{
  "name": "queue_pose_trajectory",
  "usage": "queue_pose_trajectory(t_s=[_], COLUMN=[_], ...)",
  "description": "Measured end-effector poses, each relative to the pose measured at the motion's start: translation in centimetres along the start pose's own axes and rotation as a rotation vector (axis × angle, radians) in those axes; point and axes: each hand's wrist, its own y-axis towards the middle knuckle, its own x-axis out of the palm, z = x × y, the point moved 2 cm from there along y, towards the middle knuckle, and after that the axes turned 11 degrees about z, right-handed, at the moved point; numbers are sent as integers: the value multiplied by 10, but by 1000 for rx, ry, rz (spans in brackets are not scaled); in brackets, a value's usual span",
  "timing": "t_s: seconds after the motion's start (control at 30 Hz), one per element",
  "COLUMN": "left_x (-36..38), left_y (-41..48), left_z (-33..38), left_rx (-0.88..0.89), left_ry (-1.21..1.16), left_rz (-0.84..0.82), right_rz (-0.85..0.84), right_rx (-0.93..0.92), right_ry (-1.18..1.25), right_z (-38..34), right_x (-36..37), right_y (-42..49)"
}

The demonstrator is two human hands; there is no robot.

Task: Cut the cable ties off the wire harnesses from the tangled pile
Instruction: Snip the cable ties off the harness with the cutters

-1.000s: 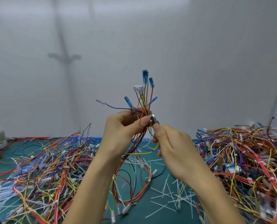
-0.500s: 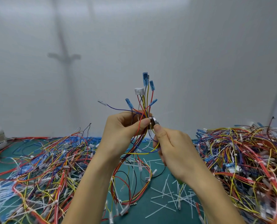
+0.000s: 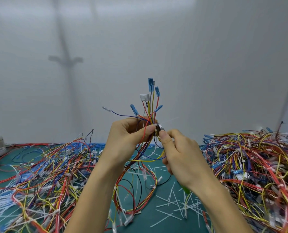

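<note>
Your left hand (image 3: 128,137) grips one wire harness (image 3: 150,113); right hand (image 3: 179,155) holds one cutter (image 3: 160,128) against it. Two piles at table's (image 3: 156,221) side edges: left pile (image 3: 47,174), right pile (image 3: 257,165).

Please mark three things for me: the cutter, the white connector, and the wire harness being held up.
cutter (image 3: 161,128): head view, on its metal head.
white connector (image 3: 144,97): head view, on its front face.
wire harness (image 3: 150,115): head view, on the upright bundle of wires.
</note>
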Motion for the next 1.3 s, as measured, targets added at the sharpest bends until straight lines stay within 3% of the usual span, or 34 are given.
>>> queue_pose_trajectory(t_s=[0.3, 0.5, 0.6, 0.7, 0.87, 1.2, 1.3], left_x=[-2, -5, 1, 3, -19, -19, -16], left_y=[2, 7, 6, 6, 8, -9, -10], left_z=[-5, -4, -7, -9, -4, 1, 1], left_rx=[-54, -171, -215, -183, -118, -200, -195], left_ry=[-24, -267, -360, -317, -32, 147, 159], left_rz=[50, 120, 136, 125, -40, -562, -569], right_rz=[-12, -69, -136, -78, 70, 192, 188], right_rx=[12, 239, 254, 254, 289, 343, 367], right_ry=[55, 543, 577, 583, 735, 953, 1012], right_z=[4, 1, -3, -2, 3, 3, 2], right_x=[2, -4, -5, -6, -11, -15, -15], right_y=[3, 5, 3, 3, 7, 10, 10])
